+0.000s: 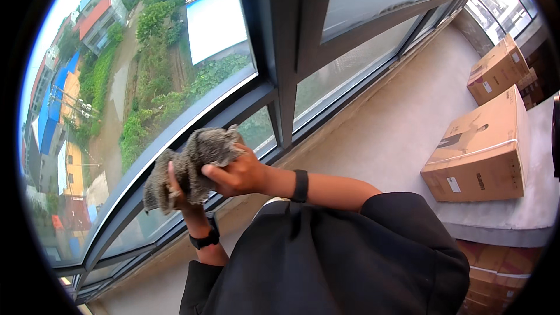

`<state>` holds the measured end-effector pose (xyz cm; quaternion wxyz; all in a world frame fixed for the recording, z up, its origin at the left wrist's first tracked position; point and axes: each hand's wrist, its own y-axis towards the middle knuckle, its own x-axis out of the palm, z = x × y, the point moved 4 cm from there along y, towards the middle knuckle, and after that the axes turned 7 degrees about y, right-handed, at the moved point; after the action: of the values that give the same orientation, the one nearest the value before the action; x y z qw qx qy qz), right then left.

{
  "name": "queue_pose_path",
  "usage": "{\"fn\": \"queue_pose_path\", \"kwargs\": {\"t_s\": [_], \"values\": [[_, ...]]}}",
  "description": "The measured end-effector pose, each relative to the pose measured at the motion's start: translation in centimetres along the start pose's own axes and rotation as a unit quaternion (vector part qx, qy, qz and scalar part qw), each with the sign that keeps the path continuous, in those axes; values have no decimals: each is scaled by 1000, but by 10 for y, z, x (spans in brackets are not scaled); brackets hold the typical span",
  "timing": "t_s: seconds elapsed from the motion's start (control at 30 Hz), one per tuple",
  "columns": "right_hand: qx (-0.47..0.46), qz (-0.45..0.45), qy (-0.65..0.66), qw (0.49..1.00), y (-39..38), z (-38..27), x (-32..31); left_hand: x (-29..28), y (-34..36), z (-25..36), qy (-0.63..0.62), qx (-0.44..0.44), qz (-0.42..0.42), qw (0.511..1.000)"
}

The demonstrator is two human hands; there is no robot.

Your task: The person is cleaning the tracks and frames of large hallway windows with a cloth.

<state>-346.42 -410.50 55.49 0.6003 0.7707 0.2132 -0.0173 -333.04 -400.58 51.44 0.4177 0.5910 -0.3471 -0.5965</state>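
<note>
A crumpled grey cloth (204, 153) is bunched between my two hands, in front of the dark window frame. My right hand (240, 174) is closed on its right end, with the thumb pressed along the near side. From below, my left hand (182, 198) grips the left part of the cloth, its thumb pointing up over the fabric. The other fingers of that hand are mostly hidden by the cloth. Just beyond the cloth runs the lower window rail (233, 106), beneath a large glass pane (157, 81).
More framed panes (350, 76) continue to the right above a concrete ledge (326, 134). Cardboard boxes (478, 146) stand on a pale raised surface at the right, with another box (496, 70) farther back. Stacked cartons (496, 268) sit below that surface's edge.
</note>
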Motion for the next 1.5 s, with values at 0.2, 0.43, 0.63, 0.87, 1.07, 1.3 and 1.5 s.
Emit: {"fn": "queue_pose_path", "kwargs": {"t_s": [0.2, 0.43, 0.63, 0.87, 1.07, 1.3, 1.5], "values": [[57, -42, -15, 997, -14, 12, -30, 7, 31, 38, 111, -77, 69, 988], [95, 78, -74, 990, -32, 62, -124, 85, 47, 111, -16, -22, -64, 998], [104, 54, -37, 992, 11, 114, -149, 127, 100, 160, -55, 60, -102, 991], [97, 26, -59, 993, -80, 142, -116, 150, 30, 151, -64, 41, -190, 979], [94, -14, -28, 995, -99, 144, -119, 144, 31, 160, -38, 72, -190, 978], [81, -17, -36, 996, -71, 153, -160, 167, 45, 176, -49, 66, -166, 983], [6, -51, -95, 994, -58, 172, -208, 181, 55, 206, 19, 67, -109, 992]]}}
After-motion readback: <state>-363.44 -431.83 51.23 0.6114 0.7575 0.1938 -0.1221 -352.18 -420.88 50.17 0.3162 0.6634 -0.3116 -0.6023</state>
